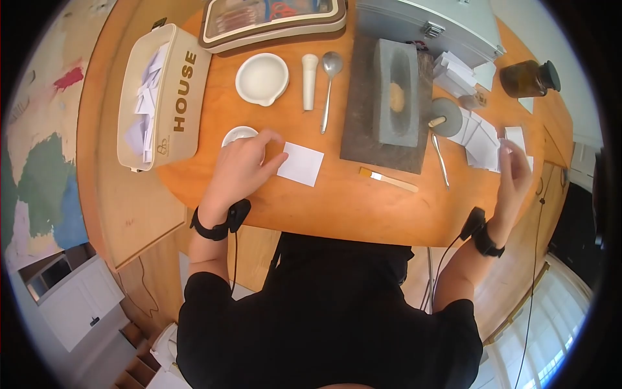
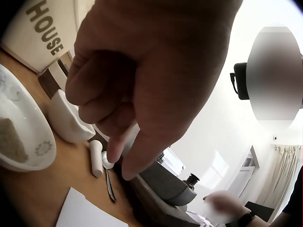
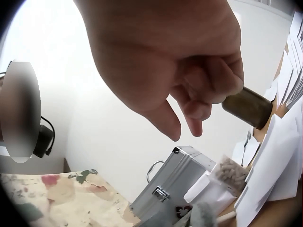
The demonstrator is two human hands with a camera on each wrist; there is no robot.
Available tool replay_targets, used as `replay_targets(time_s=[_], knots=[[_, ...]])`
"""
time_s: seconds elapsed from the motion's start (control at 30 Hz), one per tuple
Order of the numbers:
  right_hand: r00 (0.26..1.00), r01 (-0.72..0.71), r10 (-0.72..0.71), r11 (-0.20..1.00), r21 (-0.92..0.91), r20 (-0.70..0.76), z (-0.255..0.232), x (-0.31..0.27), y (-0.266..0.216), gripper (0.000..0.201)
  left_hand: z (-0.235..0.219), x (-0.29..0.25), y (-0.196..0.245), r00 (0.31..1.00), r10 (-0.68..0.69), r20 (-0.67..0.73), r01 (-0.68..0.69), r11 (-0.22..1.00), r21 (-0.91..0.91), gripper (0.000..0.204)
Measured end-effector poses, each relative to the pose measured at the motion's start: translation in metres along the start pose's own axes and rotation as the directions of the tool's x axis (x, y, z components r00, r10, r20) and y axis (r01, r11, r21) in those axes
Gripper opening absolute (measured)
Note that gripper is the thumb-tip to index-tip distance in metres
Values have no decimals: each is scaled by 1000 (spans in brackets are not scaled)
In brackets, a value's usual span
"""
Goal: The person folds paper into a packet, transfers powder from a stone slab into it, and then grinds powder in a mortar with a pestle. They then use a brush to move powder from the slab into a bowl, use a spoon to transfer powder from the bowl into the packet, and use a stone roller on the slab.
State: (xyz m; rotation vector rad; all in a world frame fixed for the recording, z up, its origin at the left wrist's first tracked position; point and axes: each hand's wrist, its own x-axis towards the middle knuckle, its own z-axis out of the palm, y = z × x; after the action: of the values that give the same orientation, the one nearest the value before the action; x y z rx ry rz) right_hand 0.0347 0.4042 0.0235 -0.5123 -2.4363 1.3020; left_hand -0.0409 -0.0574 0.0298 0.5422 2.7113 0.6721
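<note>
My left hand [image 1: 236,175] hovers by a small white bowl [image 1: 233,133] and the left edge of a square of white paper [image 1: 302,166]. Its thumb and forefinger point down with a gap between them, the other fingers loosely curled; nothing is held. Pale powder [image 2: 12,142] lies in the bowl in the left wrist view. Over at the right, my right hand [image 1: 514,178] is above loose white papers [image 1: 481,144]. In the right wrist view its thumb and forefinger are apart, with nothing between them.
A mortar [image 1: 262,74], pestle [image 1: 309,84] and spoon [image 1: 332,63] lie at the back. A grey stone trough [image 1: 387,133] sits on a dark board [image 1: 356,139]. Nearby are a brush [image 1: 392,181], metal spatula [image 1: 440,159], HOUSE bin [image 1: 188,107], dark jar [image 1: 520,79] and silver case [image 1: 402,13].
</note>
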Motion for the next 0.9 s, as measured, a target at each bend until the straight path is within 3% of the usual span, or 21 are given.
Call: replay_targets(time_s=[0.07,0.1,0.17,0.2,0.23,0.37,0.47,0.57,0.7,0.8,0.87,0.9], knots=[[977,-43,47,999,-21,210,9,-25,-37,14,6,1,-11,999,46,-11,-45,996,73,22],[962,3,0,1000,-8,271,15,-38,-42,13,7,2,-14,997,71,-14,-69,992,109,23],[924,-29,5,998,58,382,41,-64,-66,15,6,4,-7,996,12,85,-29,979,200,24],[873,-109,25,983,145,487,56,-74,-75,19,5,5,-3,991,-22,131,-11,969,246,24],[762,-87,-6,990,111,647,66,-79,-85,24,5,6,0,984,-30,173,-19,961,276,25],[435,114,-260,965,234,862,135,-105,-96,56,8,12,4,961,-29,276,-74,931,356,28],[345,220,-280,952,213,896,176,-122,-91,60,19,13,-7,962,66,267,-159,925,346,27],[336,308,-201,947,94,920,192,-125,-92,59,21,14,-7,960,95,264,-194,905,378,21],[341,330,-215,939,97,915,189,-122,-94,58,17,15,-5,970,44,238,-134,916,378,12],[326,321,-322,922,216,889,178,-114,-96,56,-4,8,-1,987,121,107,-134,983,128,11],[320,274,-430,895,352,844,156,-100,-117,53,-28,6,13,987,114,109,-110,993,-41,10],[367,311,-486,868,388,793,150,-95,-124,51,-37,2,17,988,103,112,-89,988,-123,10]])
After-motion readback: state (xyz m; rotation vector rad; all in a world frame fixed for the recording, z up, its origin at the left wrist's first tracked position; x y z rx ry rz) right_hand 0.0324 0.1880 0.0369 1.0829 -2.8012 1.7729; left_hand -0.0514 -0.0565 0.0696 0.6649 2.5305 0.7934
